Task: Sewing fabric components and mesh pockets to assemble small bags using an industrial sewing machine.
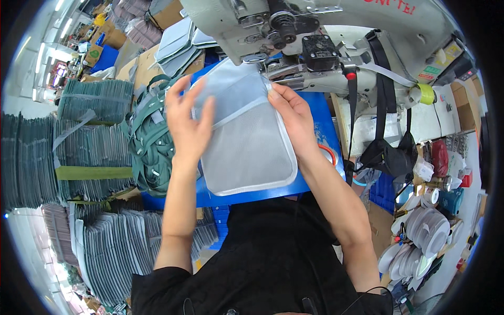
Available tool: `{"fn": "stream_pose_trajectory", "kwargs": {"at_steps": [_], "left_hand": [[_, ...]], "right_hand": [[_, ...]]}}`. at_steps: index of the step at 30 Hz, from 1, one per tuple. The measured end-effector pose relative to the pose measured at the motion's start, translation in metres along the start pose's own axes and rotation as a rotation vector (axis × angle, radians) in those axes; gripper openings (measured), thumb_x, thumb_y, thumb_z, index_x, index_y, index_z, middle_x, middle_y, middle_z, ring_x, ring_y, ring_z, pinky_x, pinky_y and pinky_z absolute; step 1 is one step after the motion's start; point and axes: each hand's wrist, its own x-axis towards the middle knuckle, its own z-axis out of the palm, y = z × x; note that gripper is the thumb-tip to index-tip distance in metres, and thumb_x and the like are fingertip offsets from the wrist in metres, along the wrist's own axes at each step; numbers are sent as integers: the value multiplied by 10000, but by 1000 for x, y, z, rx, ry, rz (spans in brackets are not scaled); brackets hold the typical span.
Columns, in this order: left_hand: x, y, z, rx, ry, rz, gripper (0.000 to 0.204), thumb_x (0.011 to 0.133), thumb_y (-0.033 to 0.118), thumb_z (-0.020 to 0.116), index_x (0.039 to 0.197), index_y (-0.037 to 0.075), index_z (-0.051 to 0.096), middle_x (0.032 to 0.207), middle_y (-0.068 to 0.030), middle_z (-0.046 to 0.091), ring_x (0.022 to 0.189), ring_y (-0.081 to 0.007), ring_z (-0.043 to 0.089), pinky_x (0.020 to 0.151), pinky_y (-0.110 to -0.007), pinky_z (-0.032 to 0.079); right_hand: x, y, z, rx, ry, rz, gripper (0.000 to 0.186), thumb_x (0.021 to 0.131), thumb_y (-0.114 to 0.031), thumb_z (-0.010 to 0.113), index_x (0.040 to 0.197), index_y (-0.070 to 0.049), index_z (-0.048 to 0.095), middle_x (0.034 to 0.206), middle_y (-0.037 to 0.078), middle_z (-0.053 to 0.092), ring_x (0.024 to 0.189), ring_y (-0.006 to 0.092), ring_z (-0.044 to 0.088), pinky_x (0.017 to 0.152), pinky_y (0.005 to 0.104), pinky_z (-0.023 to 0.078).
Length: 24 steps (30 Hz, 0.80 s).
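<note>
A grey-blue mesh fabric panel with pale bound edges and rounded corners lies in front of me, its far end close to the sewing machine. My right hand pinches the panel's right edge between thumb and fingers. Over the left edge is my left hand, fingers spread and somewhat blurred by motion; I cannot tell if it touches the fabric. A pale band crosses the panel, with a smoother bluish part beyond it. Left of my left hand lies a heap of green straps.
Underneath is a blue work surface. Tall stacks of bound panels and another stack stand at left. More grey panels lie beyond. A black strap hangs at right, near a yellow tape roll and several white reels.
</note>
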Motion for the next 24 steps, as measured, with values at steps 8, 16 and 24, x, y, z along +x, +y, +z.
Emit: {"fn": "stream_pose_trajectory", "kwargs": {"at_steps": [8, 16, 24], "left_hand": [[-88, -17, -20, -1102, -87, -860, 659, 999, 113, 639, 1606, 123, 382, 1506, -117, 541, 1294, -203, 575, 1091, -355, 457], [-68, -26, -38, -1119, -98, -743, 625, 995, 151, 655, 1577, 88, 434, 1525, -108, 528, 1319, -178, 553, 1122, -314, 413], [-62, -29, -45, -1083, -99, -718, 633, 987, 132, 651, 1571, 46, 425, 1595, -114, 448, 1402, -193, 477, 1179, -329, 339]], "right_hand": [[-8, -3, -22, -266, 36, -187, 317, 1066, -293, 605, 1236, -32, 662, 841, -20, 612, 841, 94, 630, 800, 268, 531], [-9, -55, -38, -67, 137, -316, 434, 1089, -451, 519, 1057, -44, 664, 745, -19, 556, 786, 107, 625, 689, 285, 538], [-60, -13, -27, -429, 33, -36, 273, 1055, -285, 630, 1114, -20, 663, 788, -27, 599, 693, 36, 570, 600, 235, 448]]}}
